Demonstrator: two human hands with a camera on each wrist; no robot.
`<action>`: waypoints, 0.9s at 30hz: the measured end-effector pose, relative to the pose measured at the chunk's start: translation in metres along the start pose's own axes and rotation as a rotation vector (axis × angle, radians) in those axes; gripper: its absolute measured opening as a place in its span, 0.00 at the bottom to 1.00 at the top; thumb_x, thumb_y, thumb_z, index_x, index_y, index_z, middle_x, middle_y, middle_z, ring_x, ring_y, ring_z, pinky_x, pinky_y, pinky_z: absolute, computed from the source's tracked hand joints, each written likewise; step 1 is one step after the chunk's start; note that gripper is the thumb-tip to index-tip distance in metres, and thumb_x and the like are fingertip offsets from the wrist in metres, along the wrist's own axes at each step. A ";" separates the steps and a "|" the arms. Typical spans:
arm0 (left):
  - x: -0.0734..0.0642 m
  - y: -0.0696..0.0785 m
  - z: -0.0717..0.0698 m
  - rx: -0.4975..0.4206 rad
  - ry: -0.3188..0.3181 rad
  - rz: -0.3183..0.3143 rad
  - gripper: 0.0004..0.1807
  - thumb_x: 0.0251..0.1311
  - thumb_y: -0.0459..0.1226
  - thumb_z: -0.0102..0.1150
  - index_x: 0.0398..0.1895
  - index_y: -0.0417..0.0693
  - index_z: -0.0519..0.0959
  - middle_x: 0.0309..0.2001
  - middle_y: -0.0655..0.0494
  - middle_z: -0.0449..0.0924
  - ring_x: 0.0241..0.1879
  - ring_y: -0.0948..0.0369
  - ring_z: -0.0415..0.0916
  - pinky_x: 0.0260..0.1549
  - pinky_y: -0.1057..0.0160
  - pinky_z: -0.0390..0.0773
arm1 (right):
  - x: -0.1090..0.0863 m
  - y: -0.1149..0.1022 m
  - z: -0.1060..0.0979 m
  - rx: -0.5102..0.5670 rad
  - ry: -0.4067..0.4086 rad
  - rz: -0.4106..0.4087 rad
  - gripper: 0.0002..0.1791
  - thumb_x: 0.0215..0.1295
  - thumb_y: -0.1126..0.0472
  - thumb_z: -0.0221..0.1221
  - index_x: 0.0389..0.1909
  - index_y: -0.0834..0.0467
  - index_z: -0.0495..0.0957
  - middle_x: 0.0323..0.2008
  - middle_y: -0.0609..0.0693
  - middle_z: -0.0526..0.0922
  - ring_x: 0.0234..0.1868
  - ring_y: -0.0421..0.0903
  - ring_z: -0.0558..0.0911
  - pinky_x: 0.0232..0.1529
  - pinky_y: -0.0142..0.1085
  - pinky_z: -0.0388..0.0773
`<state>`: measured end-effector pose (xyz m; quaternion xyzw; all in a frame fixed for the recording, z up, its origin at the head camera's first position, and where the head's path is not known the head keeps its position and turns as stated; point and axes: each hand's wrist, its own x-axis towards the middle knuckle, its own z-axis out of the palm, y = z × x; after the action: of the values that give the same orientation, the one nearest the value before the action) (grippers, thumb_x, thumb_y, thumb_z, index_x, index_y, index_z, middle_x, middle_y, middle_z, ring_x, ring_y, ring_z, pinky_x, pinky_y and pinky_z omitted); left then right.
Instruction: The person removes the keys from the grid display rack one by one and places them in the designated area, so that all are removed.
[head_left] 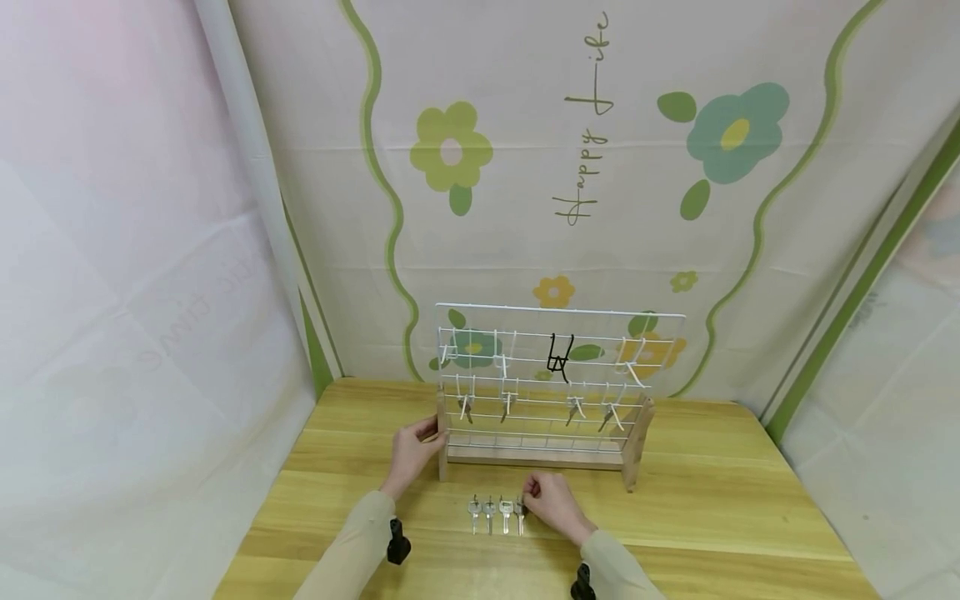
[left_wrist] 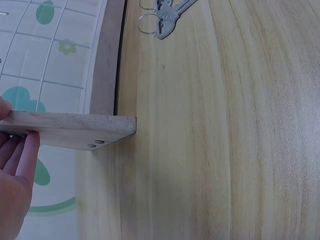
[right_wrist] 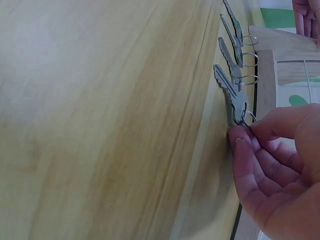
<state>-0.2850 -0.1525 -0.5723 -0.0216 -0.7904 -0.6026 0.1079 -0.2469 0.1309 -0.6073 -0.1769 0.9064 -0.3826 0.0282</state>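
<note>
Keys point(head_left: 490, 507) lie near the rack point(head_left: 534, 457), well inside tabletop point(head_left: 712, 500) side edges.

Plain pale beige long sleeves point(head_left: 348, 542), a small black wrist camera point(head_left: 398, 543) on each arm, bare hands point(head_left: 412, 457)

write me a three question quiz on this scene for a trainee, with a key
1. How many keys lie in the row on the table?
2. True or false: the left hand holds a wooden side panel of the rack.
3. In the head view, which key of that row is the right hand at? A) leftmost B) second from left C) rightmost

Key: 1. Four. 2. True. 3. C, the rightmost key.
</note>
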 end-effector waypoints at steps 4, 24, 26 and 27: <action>0.001 -0.001 0.000 0.002 -0.003 0.001 0.22 0.57 0.27 0.67 0.56 0.33 0.80 0.53 0.34 0.82 0.53 0.42 0.83 0.45 0.59 0.87 | 0.000 -0.002 -0.001 -0.006 -0.007 -0.002 0.04 0.57 0.72 0.61 0.28 0.61 0.79 0.24 0.47 0.81 0.22 0.33 0.73 0.19 0.24 0.72; 0.000 0.000 0.000 -0.003 -0.005 0.002 0.22 0.57 0.27 0.67 0.56 0.32 0.80 0.53 0.34 0.82 0.53 0.42 0.83 0.46 0.58 0.87 | 0.003 -0.009 -0.009 0.003 0.027 -0.086 0.03 0.59 0.71 0.63 0.31 0.62 0.79 0.28 0.50 0.84 0.26 0.32 0.78 0.25 0.22 0.77; 0.000 0.000 0.000 -0.007 -0.005 -0.003 0.22 0.57 0.27 0.67 0.56 0.32 0.80 0.53 0.34 0.82 0.53 0.42 0.83 0.46 0.58 0.87 | 0.005 -0.013 -0.012 0.020 0.033 -0.093 0.02 0.60 0.70 0.63 0.33 0.63 0.78 0.30 0.51 0.84 0.28 0.33 0.80 0.27 0.21 0.79; 0.000 0.000 0.000 -0.007 -0.004 -0.005 0.22 0.57 0.27 0.67 0.56 0.32 0.80 0.53 0.34 0.82 0.53 0.42 0.83 0.46 0.59 0.87 | 0.006 -0.015 -0.013 0.030 0.039 -0.096 0.02 0.61 0.70 0.62 0.33 0.63 0.78 0.30 0.52 0.84 0.28 0.34 0.81 0.28 0.21 0.79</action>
<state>-0.2852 -0.1523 -0.5718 -0.0211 -0.7886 -0.6056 0.1046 -0.2509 0.1282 -0.5871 -0.2123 0.8913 -0.4005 -0.0052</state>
